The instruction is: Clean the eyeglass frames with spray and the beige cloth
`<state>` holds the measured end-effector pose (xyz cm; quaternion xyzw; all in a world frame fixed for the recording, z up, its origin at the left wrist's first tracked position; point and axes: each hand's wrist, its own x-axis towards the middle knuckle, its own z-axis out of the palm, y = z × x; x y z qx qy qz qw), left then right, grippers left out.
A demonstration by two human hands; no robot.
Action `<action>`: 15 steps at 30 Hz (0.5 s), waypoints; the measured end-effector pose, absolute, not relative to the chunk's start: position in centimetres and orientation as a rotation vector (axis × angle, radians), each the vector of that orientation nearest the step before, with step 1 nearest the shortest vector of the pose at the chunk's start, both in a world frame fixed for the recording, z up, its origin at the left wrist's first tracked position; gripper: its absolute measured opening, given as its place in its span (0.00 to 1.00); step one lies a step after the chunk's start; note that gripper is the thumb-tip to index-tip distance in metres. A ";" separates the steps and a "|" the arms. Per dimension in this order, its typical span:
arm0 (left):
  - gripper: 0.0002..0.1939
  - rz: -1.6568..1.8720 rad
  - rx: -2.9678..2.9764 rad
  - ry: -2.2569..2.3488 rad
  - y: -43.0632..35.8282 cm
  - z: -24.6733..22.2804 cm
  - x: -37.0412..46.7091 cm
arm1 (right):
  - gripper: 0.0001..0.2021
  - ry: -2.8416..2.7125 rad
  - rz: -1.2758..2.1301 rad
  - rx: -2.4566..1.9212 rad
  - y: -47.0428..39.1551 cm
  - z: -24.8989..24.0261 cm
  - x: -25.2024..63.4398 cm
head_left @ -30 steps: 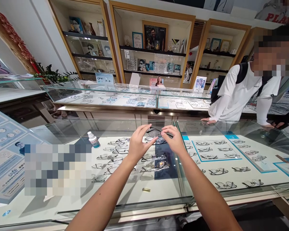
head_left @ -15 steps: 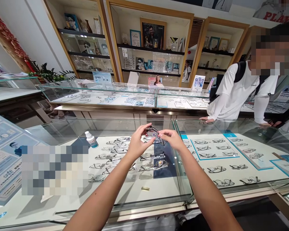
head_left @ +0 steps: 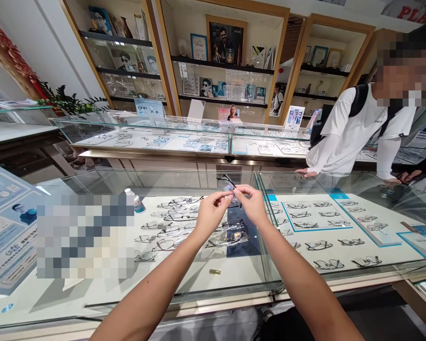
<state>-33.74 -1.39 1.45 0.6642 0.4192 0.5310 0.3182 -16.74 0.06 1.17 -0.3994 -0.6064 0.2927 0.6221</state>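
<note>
My left hand (head_left: 210, 214) and right hand (head_left: 251, 204) pinch the black glasses (head_left: 226, 183) together above the glass desk (head_left: 199, 289); I'd grip lightly, off the lenses.

Dark-framed glasses (head_left: 226, 183), apparently folded, held tilted above the glass counter, one lens catching a purplish glint.

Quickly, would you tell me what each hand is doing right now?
Left hand: pinched shut on the black glasses.
Right hand: pinched shut on the same glasses.
</note>
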 end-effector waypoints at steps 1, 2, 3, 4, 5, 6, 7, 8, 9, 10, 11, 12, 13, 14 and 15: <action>0.18 1.370 1.680 1.088 -1.3 1.2 -33.6 | 0.09 -1.416 0.617 -0.921 -0.1 1.1 -17.0; 0.20 1.364 1.620 1.078 -1.1 1.0 -33.5 | 0.09 -1.442 0.568 -0.923 -0.3 1.1 -17.3; 0.21 1.370 1.571 1.070 -1.0 0.8 -33.4 | 0.09 -1.471 0.527 -0.926 -0.5 1.0 -17.5; 0.21 1.379 1.533 1.065 -0.8 0.7 -33.4 | 0.09 -1.502 0.491 -0.930 -0.7 1.0 -17.7; 0.21 1.388 1.502 1.063 -0.6 0.6 -33.5 | 0.10 -1.535 0.460 -0.937 -0.9 1.0 -17.8; 0.21 1.396 1.480 1.068 -0.4 0.6 -33.6 | 0.10 -1.566 0.435 -0.946 -1.0 1.1 -17.9; 0.21 1.402 1.470 1.078 -0.2 0.6 -33.7 | 0.11 -1.592 0.416 -0.956 -1.2 1.1 -18.0; 0.21 1.405 1.472 1.090 0.0 0.7 -33.9 | 0.12 -1.612 0.402 -0.964 -1.2 1.1 -18.0; 0.21 1.407 1.482 1.107 0.1 0.8 -34.1 | 0.12 -1.628 0.394 -0.967 -1.3 1.2 -17.9; 0.20 1.406 1.503 1.130 0.3 0.9 -34.4 | 0.12 -1.635 0.392 -0.965 -1.3 1.3 -17.8; 0.20 1.401 1.545 1.161 0.4 1.0 -34.6 | 0.12 -1.629 0.396 -0.963 -1.2 1.4 -17.6; 0.19 1.388 1.622 1.202 0.5 1.1 -34.9 | 0.12 -1.603 0.400 -0.968 -1.1 1.4 -17.3; 0.17 1.364 1.736 1.250 0.5 1.3 -35.2 | 0.12 -1.556 0.403 -0.988 -0.9 1.5 -16.9; 0.16 1.329 1.879 1.300 0.6 1.4 -35.5 | 0.12 -1.491 0.407 -1.017 -0.6 1.6 -16.5; 0.15 1.274 2.041 1.343 0.6 1.5 -35.7 | 0.12 -1.412 0.413 -1.052 -0.3 1.7 -16.0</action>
